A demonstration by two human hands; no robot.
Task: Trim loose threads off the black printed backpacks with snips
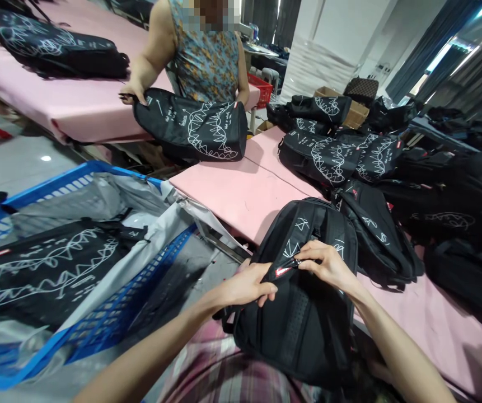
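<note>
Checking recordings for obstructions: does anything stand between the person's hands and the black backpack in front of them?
Nothing visible does: left hand and right hand both hold a strap of the backpack. The neighbouring bag lies to its right, not between.

Four backpacks point(324, 308) show singly at lower centre, lower left, upper left and upper centre; those piled at right overlap too much to count. One blue basket point(117, 313) is lower left, one red crate point(262, 92) upper centre.
</note>
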